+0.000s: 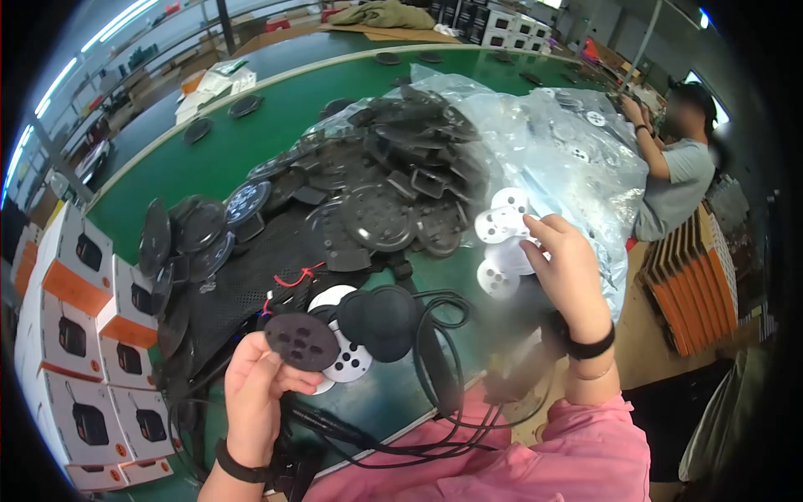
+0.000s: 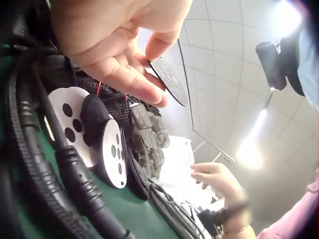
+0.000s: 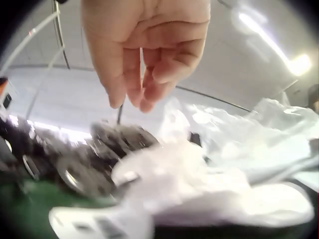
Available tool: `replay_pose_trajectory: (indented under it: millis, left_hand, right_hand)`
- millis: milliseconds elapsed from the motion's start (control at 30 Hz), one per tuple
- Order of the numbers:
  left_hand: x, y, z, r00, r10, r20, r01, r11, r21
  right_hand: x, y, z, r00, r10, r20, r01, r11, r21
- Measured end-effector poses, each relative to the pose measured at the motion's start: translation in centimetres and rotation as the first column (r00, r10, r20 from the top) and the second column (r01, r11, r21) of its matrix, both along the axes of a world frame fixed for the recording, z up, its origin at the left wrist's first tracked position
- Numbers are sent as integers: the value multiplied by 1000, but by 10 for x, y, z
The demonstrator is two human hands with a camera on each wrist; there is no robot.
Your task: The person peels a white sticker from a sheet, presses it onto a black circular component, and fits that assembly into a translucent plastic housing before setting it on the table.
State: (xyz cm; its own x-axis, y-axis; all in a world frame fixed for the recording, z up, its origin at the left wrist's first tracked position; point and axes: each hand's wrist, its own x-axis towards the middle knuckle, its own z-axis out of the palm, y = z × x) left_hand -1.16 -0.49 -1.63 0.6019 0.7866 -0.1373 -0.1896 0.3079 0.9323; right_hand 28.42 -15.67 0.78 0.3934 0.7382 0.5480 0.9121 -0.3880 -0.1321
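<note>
Between thumb and fingers, my left hand (image 1: 253,393) pinches the edge of a thin dark round pad (image 1: 303,341) with several holes; the left wrist view shows that pad (image 2: 170,83) nearly edge-on. Just beyond it lie a white disc with black holes (image 1: 351,365) and plain black round pads (image 1: 389,325), on the green table. My right hand (image 1: 573,272) hovers at loose white discs with holes (image 1: 499,279), fingers slightly bent. In the right wrist view the right hand (image 3: 149,55) has nothing between its fingers, above blurred white pieces (image 3: 169,179).
A heap of black round plastic parts (image 1: 376,217) fills the middle of the table, beside clear plastic bags (image 1: 560,142). White-and-orange boxes (image 1: 75,343) are stacked at left. Black cables (image 1: 435,335) loop near my body. Another person (image 1: 682,159) works at far right.
</note>
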Motion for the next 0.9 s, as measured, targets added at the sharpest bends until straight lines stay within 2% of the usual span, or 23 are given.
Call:
replay_pose_trajectory:
  millis: [67, 100, 133, 167, 200, 233, 267, 333, 367, 400, 467, 500, 533, 600, 633, 667, 733, 767, 833, 867, 900]
  left_hand:
    - [2, -1, 2, 999, -28, -22, 27, 999, -17]
    - [4, -2, 5, 999, -38, -12, 38, 998, -42]
    - [4, -2, 7, 999, -43, -1, 43, 994, -96]
    - [2, -2, 6, 995, -91, 45, 96, 986, -137]
    - [0, -3, 5, 986, -135, 98, 151, 973, -173]
    - [1, -5, 8, 974, -172, 149, 201, 958, -206]
    - [0, -8, 11, 962, -224, 153, 250, 951, -180]
    - [-1, -15, 24, 933, -294, 206, 344, 897, -278]
    - [-5, -11, 20, 854, -380, 355, 487, 825, -287]
    - [-7, -15, 26, 877, -357, 322, 445, 856, -262]
    - [-12, -13, 32, 882, -375, 285, 449, 853, -265]
    - [-14, -10, 38, 890, -359, 282, 432, 863, -263]
    - [-17, -7, 45, 912, -390, 125, 409, 886, -220]
    - [-24, 0, 56, 915, -372, -158, 364, 928, -74]
    - [-29, 15, 62, 894, -173, -414, 330, 879, 344]
    - [-33, 33, 69, 828, 123, -547, 356, 638, 683]
    - [-31, 59, 75, 801, 334, -498, 273, 537, 799]
    - [-29, 72, 74, 750, 373, -546, 325, 511, 796]
    - [-23, 100, 63, 631, 440, -639, 461, 451, 764]
    - [-20, 109, 50, 633, 441, -637, 461, 447, 767]
    - [-16, 118, 37, 603, 498, -623, 503, 369, 782]
  right_hand:
    - [-25, 8, 22, 972, 101, -212, -96, 995, 34]
    - [-39, 12, 34, 905, 287, -314, -280, 958, 66]
    - [-53, 17, 41, 792, 458, -404, -451, 885, 118]
    - [-65, 26, 42, 622, 560, -546, -578, 800, 162]
    - [-78, 35, 41, 419, 623, -660, -682, 696, 224]
    - [-90, 48, 32, 312, 612, -727, -723, 649, 237]
    - [-103, 60, 24, 365, 590, -720, -720, 669, 183]
    - [-120, 78, 19, 206, 623, -754, -775, 575, 263]
    - [-120, 94, 8, 113, 778, -618, -857, 391, 336]
    - [-122, 99, 10, 90, 785, -613, -867, 365, 340]
    - [-125, 106, 12, -307, 617, -725, -776, 279, 566]
    - [-121, 113, 8, -284, 692, -664, -802, 208, 560]
    - [-120, 116, 1, -298, 689, -661, -804, 192, 562]
    - [-120, 117, -10, -441, 682, -583, -533, 324, 782]
    - [-112, 114, -11, -519, 554, -651, -494, 427, 757]
    - [-104, 117, -17, -806, 357, -472, -304, 434, 848]
    - [-98, 118, -24, -791, 350, -503, -290, 509, 810]
    - [-99, 119, -24, -791, 350, -503, -291, 508, 811]
    - [-103, 119, -22, -869, 274, -413, -216, 540, 814]
    - [-102, 120, -24, -867, 278, -413, -216, 537, 815]
    - [-100, 122, -28, -885, 264, -384, -199, 531, 824]
